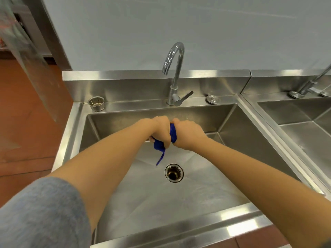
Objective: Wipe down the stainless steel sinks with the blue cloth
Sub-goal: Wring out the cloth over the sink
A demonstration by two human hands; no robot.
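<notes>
Above the middle of the near sink (125,119), at about 12 o'clock from the drain (174,173), both hands meet on the blue cloth (158,146). The left hand (161,129) has its fingers curled tight round one end. The right hand (186,135) is closed in a fist round the other end, knuckles touching the left. The cloth is bunched into a thick rope between them, and a thin tail hangs clear of the basin floor, at 11 o'clock from the drain.

This looks like wringing. The cloth seems soft, limp and light, probably damp, so it will fold to any shape and drag rather than slide on steel. For wiping, it is likely best shaken open and held flat under one palm, not by the tail. The faucet (176,72) stands at 12 o'clock, and a second sink (295,111) lies at 3 o'clock.
</notes>
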